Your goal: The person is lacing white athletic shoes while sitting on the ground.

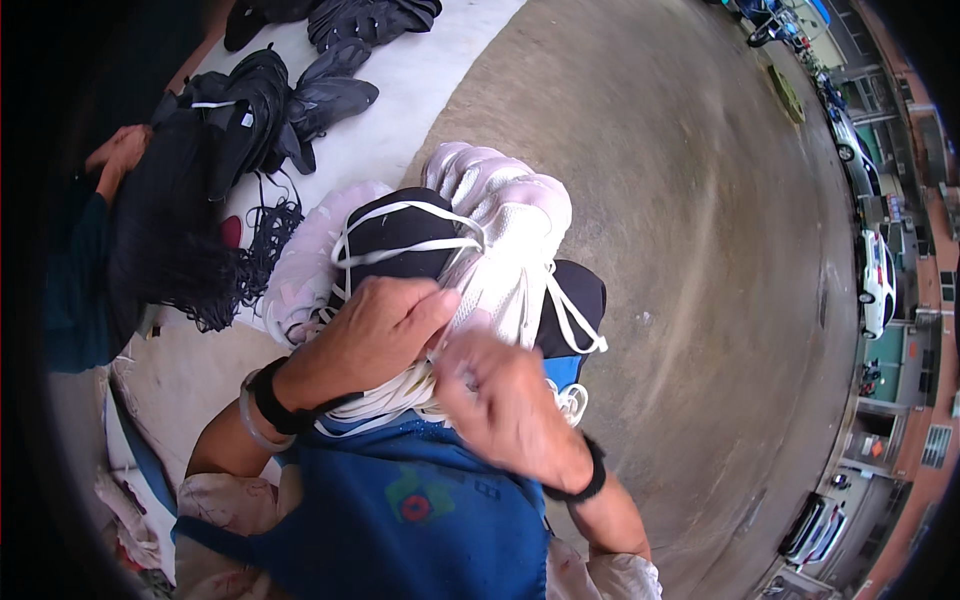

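Observation:
A white and pale pink shoe upper (510, 265) lies across my lap, at the near end of a stack of similar uppers (468, 172). My left hand (375, 325) is closed, thumb and fingers pinching the near part of this upper. Close beside it, my right hand (510, 395) is curled with the fingertips drawn together; motion blurs it, and whatever it pinches cannot be made out. White laces (410, 244) loop over my dark-clad knee, and others dangle on the right. Beneath my hands, a bundle of white laces (385, 402) rests on my blue apron (400, 500).
More pale pink uppers (325, 235) are piled left of my knee. Beyond them, black uppers (255, 110) and black laces (275, 220) lie on a white surface (430, 75). Another person's hands (120, 150) are at far left. Concrete floor (700, 300) stretches right toward parked vehicles (875, 285).

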Demonstrator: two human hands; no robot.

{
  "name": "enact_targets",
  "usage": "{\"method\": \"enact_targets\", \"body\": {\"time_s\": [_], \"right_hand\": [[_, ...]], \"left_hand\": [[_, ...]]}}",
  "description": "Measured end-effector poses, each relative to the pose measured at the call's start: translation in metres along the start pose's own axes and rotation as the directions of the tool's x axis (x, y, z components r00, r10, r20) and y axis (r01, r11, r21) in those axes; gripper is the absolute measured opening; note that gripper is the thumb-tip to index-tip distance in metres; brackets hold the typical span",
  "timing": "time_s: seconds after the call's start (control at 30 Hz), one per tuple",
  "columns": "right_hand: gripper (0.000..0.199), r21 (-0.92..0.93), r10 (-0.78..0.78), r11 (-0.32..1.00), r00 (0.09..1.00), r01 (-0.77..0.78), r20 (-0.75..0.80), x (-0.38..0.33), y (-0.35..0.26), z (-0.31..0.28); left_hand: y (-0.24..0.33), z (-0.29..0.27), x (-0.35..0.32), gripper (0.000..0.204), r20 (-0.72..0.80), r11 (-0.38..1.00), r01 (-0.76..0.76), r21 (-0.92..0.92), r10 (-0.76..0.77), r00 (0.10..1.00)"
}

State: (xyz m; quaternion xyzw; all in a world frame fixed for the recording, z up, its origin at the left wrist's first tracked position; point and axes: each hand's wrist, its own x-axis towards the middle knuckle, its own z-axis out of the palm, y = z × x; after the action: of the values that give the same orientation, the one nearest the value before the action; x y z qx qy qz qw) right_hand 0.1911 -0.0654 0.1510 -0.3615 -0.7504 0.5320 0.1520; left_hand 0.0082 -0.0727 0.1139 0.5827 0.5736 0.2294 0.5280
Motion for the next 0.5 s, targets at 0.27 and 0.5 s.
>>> {"method": "enact_targets", "body": {"time_s": [0.27,0.5], "right_hand": [[0.009,0.350,-0.198,0.935,0.912,0.065,0.360,-0.056,-0.013,0.003],[0.038,0.911,0.388,0.392,0.921,-0.126,-0.040,-0.064,0.054,-0.028]], "left_hand": [[-0.010,0.059,0.024,0.046,0.347,0.555,0.313,-0.771,-0.047,0.937],[0.015,0.069,-0.013,0.018,0.167,0.678,-0.729,0.093,0.711,0.683]]}}
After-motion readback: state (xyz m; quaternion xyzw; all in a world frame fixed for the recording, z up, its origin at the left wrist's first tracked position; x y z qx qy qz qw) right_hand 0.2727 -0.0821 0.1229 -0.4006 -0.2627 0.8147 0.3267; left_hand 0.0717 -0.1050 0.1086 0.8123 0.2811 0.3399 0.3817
